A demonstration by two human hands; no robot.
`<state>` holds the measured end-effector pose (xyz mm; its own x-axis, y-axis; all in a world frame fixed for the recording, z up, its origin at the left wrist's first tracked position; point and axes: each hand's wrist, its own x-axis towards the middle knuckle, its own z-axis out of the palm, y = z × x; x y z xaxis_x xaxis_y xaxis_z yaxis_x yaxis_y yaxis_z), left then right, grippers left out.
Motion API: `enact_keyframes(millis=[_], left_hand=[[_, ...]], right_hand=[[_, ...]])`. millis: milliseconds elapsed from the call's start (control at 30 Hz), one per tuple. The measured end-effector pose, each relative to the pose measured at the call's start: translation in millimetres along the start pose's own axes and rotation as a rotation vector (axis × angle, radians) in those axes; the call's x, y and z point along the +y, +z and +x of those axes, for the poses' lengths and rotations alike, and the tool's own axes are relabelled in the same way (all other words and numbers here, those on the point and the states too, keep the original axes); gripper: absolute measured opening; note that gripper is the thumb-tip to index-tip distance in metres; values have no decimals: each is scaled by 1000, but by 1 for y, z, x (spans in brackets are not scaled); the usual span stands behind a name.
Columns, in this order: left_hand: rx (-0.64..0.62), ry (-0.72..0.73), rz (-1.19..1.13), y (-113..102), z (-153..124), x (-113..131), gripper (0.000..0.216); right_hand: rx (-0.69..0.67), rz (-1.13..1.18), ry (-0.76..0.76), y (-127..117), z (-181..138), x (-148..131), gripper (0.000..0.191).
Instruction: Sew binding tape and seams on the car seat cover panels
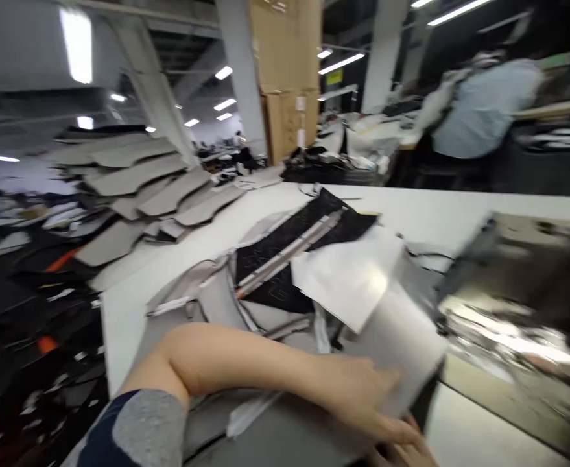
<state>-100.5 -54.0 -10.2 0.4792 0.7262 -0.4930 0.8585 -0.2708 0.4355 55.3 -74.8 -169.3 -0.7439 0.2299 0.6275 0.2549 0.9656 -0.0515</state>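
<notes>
A white table (460,207) fills the middle here, and across its near side sprawls the sewn grey fabric (304,421), right under the left arm. A stack of grey panels (133,178) leans away at left, while a black panel (279,292) lies on the bundle. And the left hand (362,389) rests on the grey fabric, forefinger stretched apart from the thumb; any pinch, I can't tell. Below, apparently the right hand (411,449), its fingers too blurred to read.
</notes>
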Motion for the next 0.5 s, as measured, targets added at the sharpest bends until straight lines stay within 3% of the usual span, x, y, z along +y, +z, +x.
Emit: enact_keyframes(millis=[33,100,167,367,500], left_hand=[[-48,-29,37,5,5,10,87],[-84,-77,130,13,18,19,95],[-79,-109,211,16,34,19,94],[-45,-139,377,13,64,19,78],[-40,-96,198,7,70,18,74]], right_hand=[[-49,17,-33,-10,-1,-12,48],[-240,121,153,-23,3,-33,32],[-330,197,307,-28,11,-45,21],[-205,217,264,-41,17,-35,27],[-96,153,277,-30,16,-34,17]])
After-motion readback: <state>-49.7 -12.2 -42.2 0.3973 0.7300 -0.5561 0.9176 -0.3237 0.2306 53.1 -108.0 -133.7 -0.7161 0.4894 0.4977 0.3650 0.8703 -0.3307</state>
